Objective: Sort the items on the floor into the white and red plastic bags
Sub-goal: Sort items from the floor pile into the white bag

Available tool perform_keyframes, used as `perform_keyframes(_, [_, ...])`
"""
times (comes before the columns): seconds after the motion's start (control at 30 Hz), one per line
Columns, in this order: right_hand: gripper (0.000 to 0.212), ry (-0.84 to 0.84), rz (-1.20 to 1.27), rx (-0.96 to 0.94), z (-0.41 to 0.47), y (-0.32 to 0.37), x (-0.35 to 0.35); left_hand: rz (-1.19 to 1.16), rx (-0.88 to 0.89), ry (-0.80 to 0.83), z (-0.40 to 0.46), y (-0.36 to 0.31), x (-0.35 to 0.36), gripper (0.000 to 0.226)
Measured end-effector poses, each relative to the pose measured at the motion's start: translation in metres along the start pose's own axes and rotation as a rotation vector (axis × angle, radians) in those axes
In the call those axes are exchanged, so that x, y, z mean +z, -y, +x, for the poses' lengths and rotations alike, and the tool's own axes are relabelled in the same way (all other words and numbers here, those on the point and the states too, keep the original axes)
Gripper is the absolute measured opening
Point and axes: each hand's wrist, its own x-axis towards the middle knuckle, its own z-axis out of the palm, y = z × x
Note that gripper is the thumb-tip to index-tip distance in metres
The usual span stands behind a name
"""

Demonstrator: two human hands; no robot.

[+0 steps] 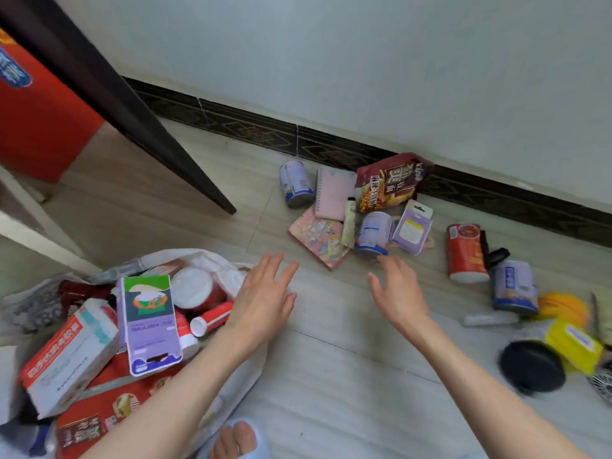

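Presently, both my hands hovered over the floor and held nothing: the left hand with fingers straight and spread beside the white bag, the right hand with fingers loosely extended, reaching toward the pile by the wall.

Done, by my judgement: the white bag at my left was well filled. It held a purple box, a red-and-white carton, a white-lidded tub and a small red bottle, among others. A red bag could not be told apart from the red packaging there.

Left to sort, on the floor: a can near the skirting, a pink notebook, a patterned booklet, a snack packet, a second can just beyond my right fingertips, a purple card pack, a red canister, a third can, an orange item, a yellow pack and a black lid.

Assessment: roughly half complete; the second can appeared the nearest candidate.
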Motion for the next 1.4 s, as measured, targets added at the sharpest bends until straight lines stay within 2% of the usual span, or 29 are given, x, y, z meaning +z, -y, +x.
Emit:
perform_keyframes(0.1, [0.045,-0.043,0.066,0.076,0.030,-0.021,0.013,0.043,-0.016,0.132,0.040,0.002,0.030,0.063])
perform_keyframes(0.2, [0.044,-0.097,0.121,0.143,0.059,-0.029,0.023,0.108,0.001,0.167,0.083,0.007,0.043,0.074])
perform_keyframes(0.37, [0.066,-0.116,0.259,0.287,0.082,-0.024,0.038,0.106,-0.033,0.295,0.120,0.012,0.059,0.078])
perform_keyframes(0.53, [0.069,-0.129,0.396,0.443,0.092,-0.012,0.044,0.266,-0.010,0.236,0.110,0.005,0.061,0.076])
perform_keyframes(0.7, [0.064,-0.103,0.433,0.475,0.070,-0.020,0.046,0.341,0.000,0.250,0.085,-0.011,0.054,0.067])
perform_keyframes(0.83, [0.056,-0.110,0.393,0.449,0.027,-0.030,0.054,0.164,-0.038,0.230,0.069,-0.022,0.049,0.068])
perform_keyframes(0.9, [0.059,-0.104,0.403,0.443,0.011,-0.037,0.060,0.118,-0.044,0.187,0.077,-0.018,0.050,0.079])
perform_keyframes(1.0, [0.059,-0.092,0.408,0.435,-0.008,-0.043,0.066,0.154,-0.056,0.240,0.093,-0.005,0.060,0.096])
perform_keyframes(1.2, [0.055,-0.071,0.483,0.462,-0.012,-0.046,0.069,0.116,0.000,0.232,0.103,0.006,0.067,0.096])
perform_keyframes(1.4, [0.048,-0.093,0.565,0.509,-0.016,-0.047,0.068,0.038,-0.042,0.205,0.060,0.000,0.074,0.091])
